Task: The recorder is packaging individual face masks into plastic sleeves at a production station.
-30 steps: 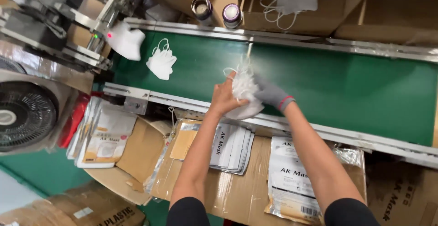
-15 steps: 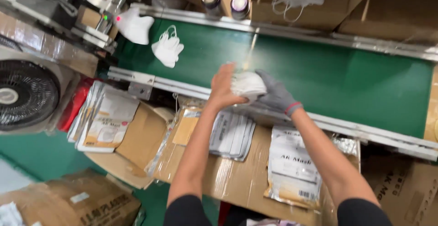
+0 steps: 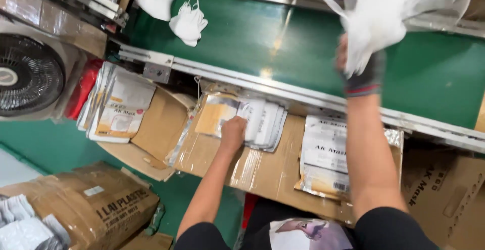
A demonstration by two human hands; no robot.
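Your right hand [image 3: 365, 70], in a dark glove with a striped cuff, is lifted above the green conveyor belt [image 3: 283, 33] and its grip is shut around a bunch of white face masks [image 3: 386, 12], held up near the top right of the view, with ear loops trailing loose. Your left hand [image 3: 233, 133] is bare and lies low on the fanned stack of silver pouches [image 3: 255, 121] that sits on the flattened cardboard box [image 3: 262, 166] in front of you; the fingers curl onto the top pouch, but you cannot tell from here whether they have pinched it or only rest on it. Just right of that stack lies a printed white mask bag [image 3: 326, 151]. Another pile of printed bags [image 3: 118, 106] sits to the left, near the black fan [image 3: 25, 76]. One folded white mask [image 3: 188, 21] lies on the belt at upper left, well apart from both hands.
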